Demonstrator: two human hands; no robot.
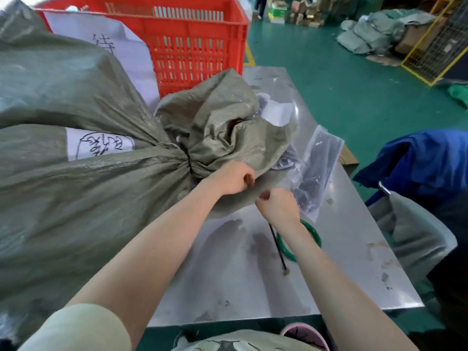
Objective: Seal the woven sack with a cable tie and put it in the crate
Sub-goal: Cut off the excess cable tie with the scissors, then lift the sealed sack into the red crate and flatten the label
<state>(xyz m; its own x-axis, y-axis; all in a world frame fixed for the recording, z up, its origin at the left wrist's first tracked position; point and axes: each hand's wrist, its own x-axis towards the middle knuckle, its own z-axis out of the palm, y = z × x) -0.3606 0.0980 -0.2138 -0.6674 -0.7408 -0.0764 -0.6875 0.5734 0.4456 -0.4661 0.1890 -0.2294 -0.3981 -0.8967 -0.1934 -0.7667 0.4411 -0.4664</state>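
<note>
A big grey-green woven sack (76, 193) lies on its side on the steel table (329, 262), filling the left half of the view. Its neck (188, 162) is gathered tight, and the loose mouth flares out to the right. My left hand (233, 177) is closed just below the neck, under the flared mouth. My right hand (278, 205) is closed on a thin black cable tie (277, 247), whose free end trails down onto the table. Behind the sack stands the red slatted plastic crate (192, 46).
Clear plastic bags of dark items (314, 173) lie on the table right of the sack's mouth. A green bangle (312, 231) sits on my right wrist. A blue garment (417, 163) hangs at the right. More sacks (374, 31) and a yellow mesh cage (440, 46) stand on the green floor.
</note>
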